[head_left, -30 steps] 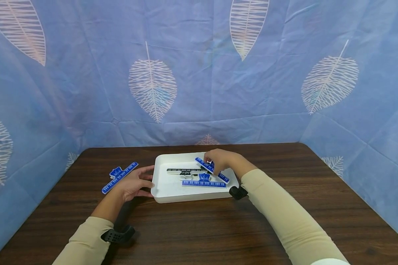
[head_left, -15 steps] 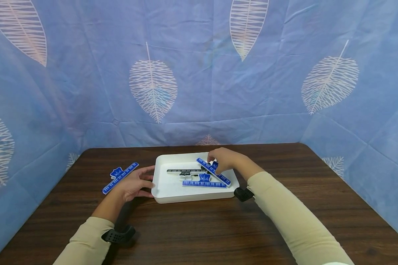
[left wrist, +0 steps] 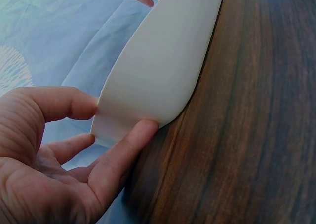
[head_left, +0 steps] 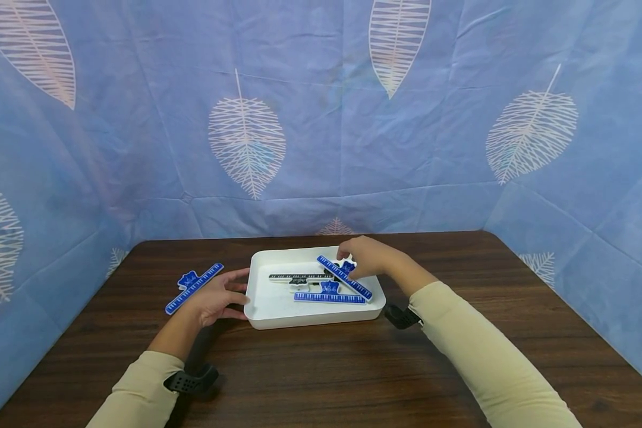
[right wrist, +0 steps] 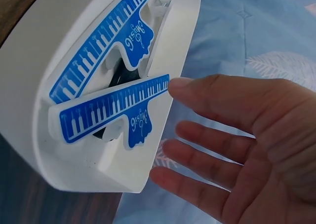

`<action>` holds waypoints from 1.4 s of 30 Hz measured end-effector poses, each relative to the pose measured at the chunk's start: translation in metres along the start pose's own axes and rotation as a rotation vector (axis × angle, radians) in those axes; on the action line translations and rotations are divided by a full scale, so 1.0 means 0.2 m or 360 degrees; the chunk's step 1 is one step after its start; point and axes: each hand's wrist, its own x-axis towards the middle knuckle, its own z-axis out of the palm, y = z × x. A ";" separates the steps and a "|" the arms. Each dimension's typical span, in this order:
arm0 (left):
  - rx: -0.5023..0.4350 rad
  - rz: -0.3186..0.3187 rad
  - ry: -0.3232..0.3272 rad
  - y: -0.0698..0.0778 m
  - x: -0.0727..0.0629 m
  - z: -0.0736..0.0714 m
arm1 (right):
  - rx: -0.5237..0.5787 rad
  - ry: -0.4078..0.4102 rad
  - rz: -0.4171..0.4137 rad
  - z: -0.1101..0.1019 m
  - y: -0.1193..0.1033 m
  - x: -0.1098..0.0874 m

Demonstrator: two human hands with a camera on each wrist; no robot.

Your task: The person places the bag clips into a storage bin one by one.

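Observation:
A white tray (head_left: pixel 270 318) holds several piano-patterned music clips. My left hand (head_left: pixel 216 299) touches the tray's left end; in the left wrist view its extended fingertips (left wrist: pixel 86 105) meet the wall and rim. A slanted blue clip (head_left: pixel 348 279) lies across others at the tray's right. Just beyond it, my right hand (head_left: pixel 368 258) hovers over the right rim with loosely spread fingers, holding nothing. Another blue clip (head_left: pixel 329 297) lies level along the front. Behind it is a black-and-white clip (head_left: pixel 299 277), and the slanted clip hides part of a dark one.
One more blue clip (head_left: pixel 192 288) lies slantwise on the dark wooden table (head_left: pixel 299 368), left of the tray and close to my left hand. A blue cloth with white leaf prints (head_left: pixel 321 148) hangs behind the table and along its sides.
My right hand has let go of the slanted blue clip and drawn slightly back to the right. That clip now rests on the others. The left hand and tray have stayed put.

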 end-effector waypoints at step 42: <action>0.0007 0.0013 0.0016 0.00 -0.01 0.01 | 0.0041 0.0569 -0.0070 0.09 0.09 -0.30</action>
